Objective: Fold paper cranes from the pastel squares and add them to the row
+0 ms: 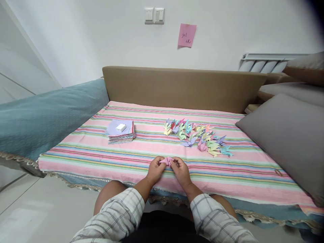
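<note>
Between my two hands, just above the striped cloth, is a small pink origami crane (167, 161) of folded paper. My left hand (155, 168) pinches its left end between thumb and fingers. On the other side, my right hand (181, 170) grips the right end in the same way. Past my right hand lies a group of finished paper cranes (188, 142) in many pastel colours. To the left stands a stack of square coloured paper (121, 137), lilac on top, with a small white box-like block (121, 127) resting on it.
A pink striped cloth (83, 162) covers the sofa seat, with a brown backrest (182, 87) behind. Grey cushions (286, 135) crowd the right end. A blue-covered armrest (50, 114) bounds the left. On the wall are switches (154, 16) and a pink note (186, 35).
</note>
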Action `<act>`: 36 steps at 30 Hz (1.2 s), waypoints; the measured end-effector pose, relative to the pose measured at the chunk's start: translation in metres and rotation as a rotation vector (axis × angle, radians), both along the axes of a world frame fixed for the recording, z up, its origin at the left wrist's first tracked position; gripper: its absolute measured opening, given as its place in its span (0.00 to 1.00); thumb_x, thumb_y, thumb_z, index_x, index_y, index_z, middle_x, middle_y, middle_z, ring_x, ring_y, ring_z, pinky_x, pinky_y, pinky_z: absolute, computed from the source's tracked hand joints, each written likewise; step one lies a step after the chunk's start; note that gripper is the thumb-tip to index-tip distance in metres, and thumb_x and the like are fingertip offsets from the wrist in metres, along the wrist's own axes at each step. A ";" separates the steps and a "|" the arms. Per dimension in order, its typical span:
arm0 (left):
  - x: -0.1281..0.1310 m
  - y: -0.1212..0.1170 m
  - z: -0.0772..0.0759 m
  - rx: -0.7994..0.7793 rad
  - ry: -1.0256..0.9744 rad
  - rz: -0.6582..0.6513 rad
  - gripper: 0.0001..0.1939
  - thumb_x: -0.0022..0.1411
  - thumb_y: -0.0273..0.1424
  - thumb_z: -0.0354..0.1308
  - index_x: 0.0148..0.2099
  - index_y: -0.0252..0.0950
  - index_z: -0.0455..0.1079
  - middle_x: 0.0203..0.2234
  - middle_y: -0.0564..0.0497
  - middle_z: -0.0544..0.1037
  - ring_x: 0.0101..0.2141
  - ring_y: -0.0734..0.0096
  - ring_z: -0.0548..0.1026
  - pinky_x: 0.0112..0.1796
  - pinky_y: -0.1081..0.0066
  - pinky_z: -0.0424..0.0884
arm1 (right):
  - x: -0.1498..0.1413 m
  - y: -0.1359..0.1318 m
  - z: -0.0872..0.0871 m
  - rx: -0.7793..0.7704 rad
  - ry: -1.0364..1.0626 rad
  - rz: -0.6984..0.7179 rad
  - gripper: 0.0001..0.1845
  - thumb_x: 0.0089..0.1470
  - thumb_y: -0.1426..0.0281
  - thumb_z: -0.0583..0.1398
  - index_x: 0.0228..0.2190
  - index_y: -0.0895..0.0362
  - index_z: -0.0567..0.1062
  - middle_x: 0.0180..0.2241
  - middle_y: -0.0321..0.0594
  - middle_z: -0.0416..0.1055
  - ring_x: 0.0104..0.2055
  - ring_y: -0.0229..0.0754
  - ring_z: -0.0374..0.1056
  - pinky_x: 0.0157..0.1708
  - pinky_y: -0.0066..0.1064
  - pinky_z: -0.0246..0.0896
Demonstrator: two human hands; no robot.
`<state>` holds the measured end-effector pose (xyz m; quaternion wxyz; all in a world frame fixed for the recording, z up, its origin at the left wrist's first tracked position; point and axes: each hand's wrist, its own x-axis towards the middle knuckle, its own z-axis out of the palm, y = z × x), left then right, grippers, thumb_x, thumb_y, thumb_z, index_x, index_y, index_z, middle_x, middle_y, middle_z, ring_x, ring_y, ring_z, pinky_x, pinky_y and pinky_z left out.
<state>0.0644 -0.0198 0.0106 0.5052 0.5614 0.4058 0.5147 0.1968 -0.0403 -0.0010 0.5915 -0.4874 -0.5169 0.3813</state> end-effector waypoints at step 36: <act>0.002 -0.002 0.002 -0.037 -0.042 0.011 0.06 0.48 0.33 0.56 0.27 0.36 0.65 0.24 0.54 0.70 0.29 0.71 0.67 0.34 0.73 0.63 | -0.005 -0.002 0.013 -0.029 -0.057 -0.085 0.16 0.50 0.58 0.57 0.22 0.56 0.69 0.19 0.33 0.65 0.22 0.35 0.59 0.24 0.25 0.56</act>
